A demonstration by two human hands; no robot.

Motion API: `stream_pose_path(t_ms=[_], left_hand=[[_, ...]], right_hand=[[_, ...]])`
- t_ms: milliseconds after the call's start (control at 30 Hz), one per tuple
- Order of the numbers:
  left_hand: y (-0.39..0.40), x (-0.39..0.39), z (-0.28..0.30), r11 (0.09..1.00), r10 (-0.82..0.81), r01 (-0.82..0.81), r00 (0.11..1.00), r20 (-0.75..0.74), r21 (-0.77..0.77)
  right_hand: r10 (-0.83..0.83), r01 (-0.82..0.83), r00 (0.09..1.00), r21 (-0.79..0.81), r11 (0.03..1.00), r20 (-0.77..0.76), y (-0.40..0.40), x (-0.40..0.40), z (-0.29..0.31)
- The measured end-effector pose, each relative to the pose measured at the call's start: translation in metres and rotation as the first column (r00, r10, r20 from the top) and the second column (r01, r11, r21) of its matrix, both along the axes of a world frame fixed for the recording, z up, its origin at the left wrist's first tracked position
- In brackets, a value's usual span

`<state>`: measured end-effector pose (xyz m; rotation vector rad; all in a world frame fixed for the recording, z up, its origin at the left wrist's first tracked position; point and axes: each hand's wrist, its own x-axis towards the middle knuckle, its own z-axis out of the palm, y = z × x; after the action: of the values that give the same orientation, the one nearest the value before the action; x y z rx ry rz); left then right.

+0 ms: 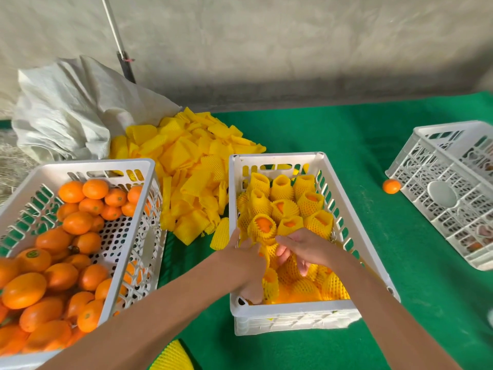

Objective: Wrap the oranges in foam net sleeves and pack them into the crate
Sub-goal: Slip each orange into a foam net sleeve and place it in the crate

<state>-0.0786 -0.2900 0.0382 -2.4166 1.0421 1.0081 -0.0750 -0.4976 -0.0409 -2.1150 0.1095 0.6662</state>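
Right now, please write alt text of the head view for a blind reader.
Both hands, left hand and right hand, settle a sleeved orange into the middle white crate. A crate of bare oranges stands left, and loose yellow foam net sleeves lie between them on green cloth.

Person: two bare forearms, left hand (pixel 246 256) and right hand (pixel 306 249); no sleeves, gloves, rings or watch in view.
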Motion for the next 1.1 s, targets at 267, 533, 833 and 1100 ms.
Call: stream_pose_path(t_ms=[267, 533, 833, 1100], left_hand=[[0.006, -0.006, 0.010, 0.921, 0.115, -0.109, 0.993, -0.007, -0.374], [0.015, -0.009, -0.002, 0.915, 0.122, -0.073, 0.987, 0.100, -0.396], [0.090, -0.008, -0.025, 0.212, 0.437, -0.360, 0.866, -0.241, -0.908], [0.139, -0.037, -0.103, 0.374, 0.687, -0.673, 0.663, -0.297, -0.638]], right_hand=[[-0.043, 0.043, 0.999, 0.022, 0.999, 0.007, 0.004, 0.000, 0.002], [-0.077, 0.076, 0.985, 0.010, 0.997, 0.151, 0.019, -0.003, 0.005], [-0.270, 0.182, 0.834, 0.222, 0.958, 0.482, 0.088, 0.002, 0.034], [0.181, 0.122, 0.711, -0.372, 0.920, 0.679, 0.168, -0.011, 0.050]])
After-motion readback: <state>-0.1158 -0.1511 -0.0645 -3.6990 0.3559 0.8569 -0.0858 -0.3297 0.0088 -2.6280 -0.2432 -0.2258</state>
